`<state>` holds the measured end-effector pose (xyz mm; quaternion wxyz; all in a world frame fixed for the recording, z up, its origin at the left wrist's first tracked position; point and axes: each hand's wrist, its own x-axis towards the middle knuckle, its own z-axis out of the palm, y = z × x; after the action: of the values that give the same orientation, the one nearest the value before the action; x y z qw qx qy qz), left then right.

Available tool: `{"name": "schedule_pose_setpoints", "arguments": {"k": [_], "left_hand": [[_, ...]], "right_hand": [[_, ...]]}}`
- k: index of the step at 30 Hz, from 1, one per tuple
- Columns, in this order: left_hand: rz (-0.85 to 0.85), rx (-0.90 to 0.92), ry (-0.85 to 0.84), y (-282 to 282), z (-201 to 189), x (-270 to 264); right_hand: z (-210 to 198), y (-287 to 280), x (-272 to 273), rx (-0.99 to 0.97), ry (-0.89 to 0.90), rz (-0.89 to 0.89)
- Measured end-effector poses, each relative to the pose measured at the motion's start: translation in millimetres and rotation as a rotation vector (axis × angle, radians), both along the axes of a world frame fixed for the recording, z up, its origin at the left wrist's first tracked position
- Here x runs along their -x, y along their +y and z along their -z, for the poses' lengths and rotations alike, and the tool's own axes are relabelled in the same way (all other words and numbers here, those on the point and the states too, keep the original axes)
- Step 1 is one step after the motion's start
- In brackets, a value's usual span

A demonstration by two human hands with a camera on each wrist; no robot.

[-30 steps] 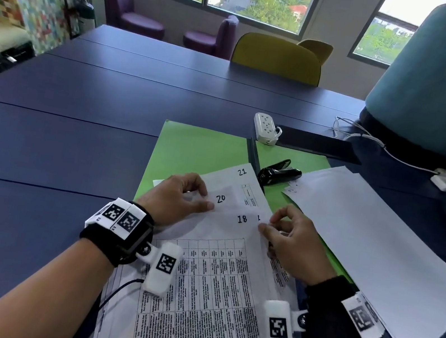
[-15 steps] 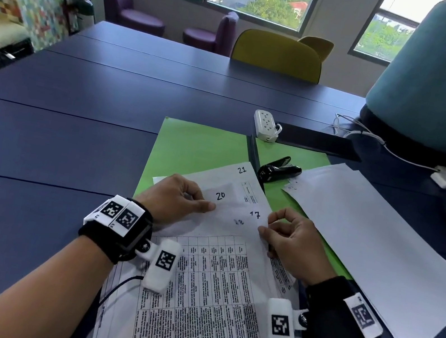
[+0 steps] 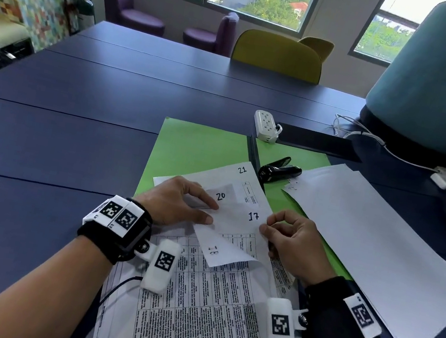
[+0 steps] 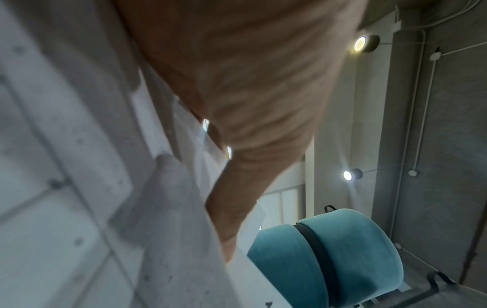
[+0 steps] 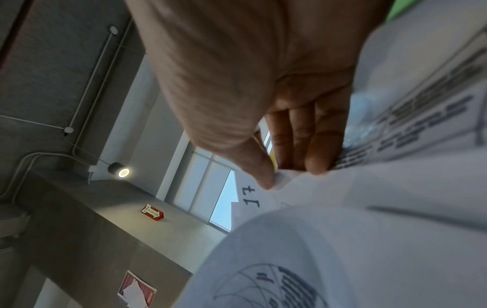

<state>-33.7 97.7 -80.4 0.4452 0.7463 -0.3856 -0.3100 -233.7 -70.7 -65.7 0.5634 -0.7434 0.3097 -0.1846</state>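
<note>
A stack of printed pages [image 3: 210, 308] lies on a green folder [image 3: 198, 150], with handwritten numbers 21, 20 and 17 at their top right corners. My left hand [image 3: 210, 212] pinches the turned-back page corners between thumb and fingers, just under the 20. The corner marked 18 [image 3: 216, 252] is folded over toward me, its number upside down. My right hand [image 3: 265, 223] pinches the edge of the page marked 17 [image 3: 253, 216]. In the right wrist view the thumb [image 5: 263, 179] presses that page corner [image 5: 287, 183] against the fingers. The left wrist view shows my thumb [image 4: 231, 218] lying along the paper [image 4: 171, 208].
A black stapler [image 3: 279, 169] lies on the folder beyond the pages. A second white paper pile [image 3: 380, 245] spreads to the right. A white power strip [image 3: 266, 123] and a flat black object [image 3: 318, 141] sit farther back, with cables [image 3: 368, 140] and a teal chair [image 3: 444, 76] at the right.
The corner marked 18 has been turned back toward me, uncovering the page marked 17. My right hand's pinch has shifted to the page marked 17; the left hand stayed in place.
</note>
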Motion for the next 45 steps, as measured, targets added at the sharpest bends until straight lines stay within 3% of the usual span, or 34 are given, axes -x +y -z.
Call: {"name": "schedule_pose_setpoints", "arguments": {"k": [12,19,29,39,45], "left_hand": [[-0.008,0.069,0.045,-2,-1,3],[-0.023,0.065,-0.013,-4,3,1],[0.0,-0.018,-0.026,-2,-2,-1],[0.001,0.029,0.084,-3,1,1],[-0.003,0.03,0.017,-2,-2,3]], "right_hand": [[-9,8,17,0.124,0.098,-0.347],[-5,6,17,0.066,-0.001,-0.145],[1,4,15,0.102,0.093,-0.104],[1,4,15,0.16,0.02,-0.088],[3,5,12,0.171,0.008,-0.051]]}}
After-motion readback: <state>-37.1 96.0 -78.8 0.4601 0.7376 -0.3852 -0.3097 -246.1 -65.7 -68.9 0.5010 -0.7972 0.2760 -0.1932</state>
